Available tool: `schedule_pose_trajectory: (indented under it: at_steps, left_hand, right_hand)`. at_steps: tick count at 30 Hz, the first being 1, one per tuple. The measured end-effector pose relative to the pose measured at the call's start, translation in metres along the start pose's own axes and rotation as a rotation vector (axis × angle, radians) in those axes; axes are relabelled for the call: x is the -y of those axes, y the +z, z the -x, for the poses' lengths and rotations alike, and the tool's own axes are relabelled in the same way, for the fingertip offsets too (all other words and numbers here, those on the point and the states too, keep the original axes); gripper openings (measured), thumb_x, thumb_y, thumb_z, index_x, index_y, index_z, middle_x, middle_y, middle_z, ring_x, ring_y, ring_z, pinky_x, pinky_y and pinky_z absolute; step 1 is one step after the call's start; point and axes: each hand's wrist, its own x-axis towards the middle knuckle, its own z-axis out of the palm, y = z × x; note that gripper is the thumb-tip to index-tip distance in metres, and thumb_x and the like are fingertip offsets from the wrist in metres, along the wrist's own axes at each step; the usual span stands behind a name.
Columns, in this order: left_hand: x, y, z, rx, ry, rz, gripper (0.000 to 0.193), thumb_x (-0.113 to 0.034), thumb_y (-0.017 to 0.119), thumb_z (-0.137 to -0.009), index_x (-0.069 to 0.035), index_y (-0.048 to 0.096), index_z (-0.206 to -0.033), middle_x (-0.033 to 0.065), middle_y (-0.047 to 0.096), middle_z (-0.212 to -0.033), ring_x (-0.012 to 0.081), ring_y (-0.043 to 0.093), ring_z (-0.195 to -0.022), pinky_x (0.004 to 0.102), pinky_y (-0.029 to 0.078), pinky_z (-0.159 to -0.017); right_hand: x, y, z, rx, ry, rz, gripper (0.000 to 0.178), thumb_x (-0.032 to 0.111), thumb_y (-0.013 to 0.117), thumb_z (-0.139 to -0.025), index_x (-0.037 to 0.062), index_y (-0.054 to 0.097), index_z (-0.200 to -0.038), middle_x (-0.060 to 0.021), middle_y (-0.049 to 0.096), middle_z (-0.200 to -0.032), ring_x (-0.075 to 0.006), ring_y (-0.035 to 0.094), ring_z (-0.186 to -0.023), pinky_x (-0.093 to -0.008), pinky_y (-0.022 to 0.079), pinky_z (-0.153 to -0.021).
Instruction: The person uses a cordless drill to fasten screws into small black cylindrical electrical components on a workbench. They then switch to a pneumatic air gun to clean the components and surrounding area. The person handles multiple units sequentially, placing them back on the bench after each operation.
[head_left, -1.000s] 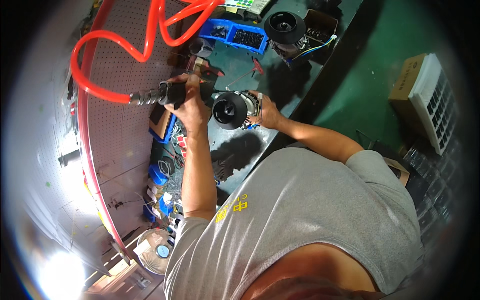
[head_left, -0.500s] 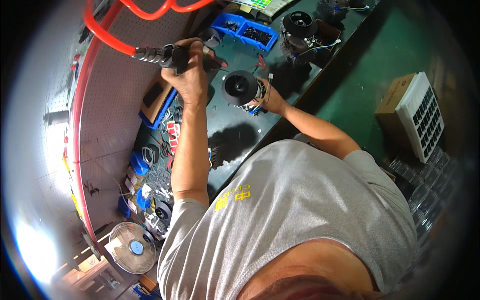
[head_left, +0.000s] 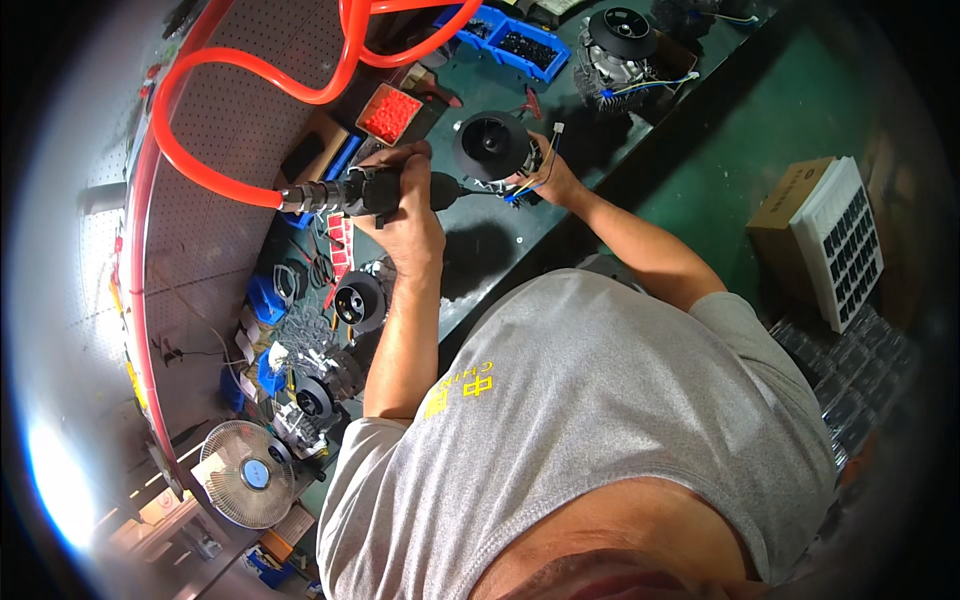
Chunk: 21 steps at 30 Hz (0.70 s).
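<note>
My left hand (head_left: 418, 225) is closed around a black air screwdriver (head_left: 376, 192), fed by an orange coiled air hose (head_left: 215, 178). The driver's thin bit points right, reaching the lower side of a small blower motor unit, by its blue connector; whether the bit sits on a screw I cannot make out. That unit has a round black impeller housing (head_left: 490, 145) facing up and a metal body with thin coloured wires ending in a white plug (head_left: 558, 128). My right hand (head_left: 560, 182) grips the unit by its right side, its fingertips partly hidden behind it.
Blue bins (head_left: 528, 52) of dark small parts and a tray of red pieces (head_left: 390, 113) lie beyond my hands. More blower units stand at the far right (head_left: 622, 38) and near my left forearm (head_left: 359, 300). A desk fan (head_left: 250, 474) is lower left; a carton (head_left: 795, 205) is right.
My left hand brought the air screwdriver down and to the right, its bit now at the blower unit's lower side. The hose swung along, uncovering the red tray. The blower unit stays in my right hand.
</note>
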Motion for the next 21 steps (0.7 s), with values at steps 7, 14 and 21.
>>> schedule_pose_trajectory:
  at_steps: [7, 14, 21]
  left_hand:
    - [0.005, -0.003, 0.001, 0.007, -0.025, -0.026, 0.007, 0.004, 0.067, -0.082, 0.002, 0.07, -0.088, 0.0066, 0.072, -0.085, 0.0107, 0.064, -0.076, 0.0257, 0.051, -0.073]
    - [-0.009, 0.006, 0.001, 0.252, -0.09, -0.042, 0.01, 0.001, 0.071, -0.085, 0.001, 0.069, -0.094, 0.0058, 0.072, -0.089, 0.01, 0.063, -0.077, 0.0249, 0.05, -0.07]
    - [-0.002, 0.02, -0.001, 0.372, -0.119, -0.016, 0.011, 0.002, 0.072, -0.085, 0.001, 0.065, -0.094, 0.0041, 0.069, -0.084, 0.0096, 0.061, -0.072, 0.0253, 0.051, -0.068]
  right_hand:
    - [-0.005, -0.002, -0.002, -0.017, 0.002, 0.104, 0.094, 0.02, 0.093, -0.073, -0.0015, 0.034, -0.143, -0.0144, 0.056, -0.131, -0.021, 0.057, -0.121, -0.0358, 0.047, -0.104]
    - [0.0, 0.0, -0.001, 0.001, -0.028, 0.082, 0.092, 0.012, 0.091, -0.074, 0.0023, 0.033, -0.144, -0.0122, 0.055, -0.132, -0.0211, 0.058, -0.121, -0.0364, 0.048, -0.104]
    - [-0.007, 0.002, 0.0, -0.02, -0.087, 0.062, 0.091, 0.012, 0.091, -0.073, 0.0028, 0.033, -0.143, -0.011, 0.058, -0.129, -0.0193, 0.06, -0.117, -0.0355, 0.05, -0.101]
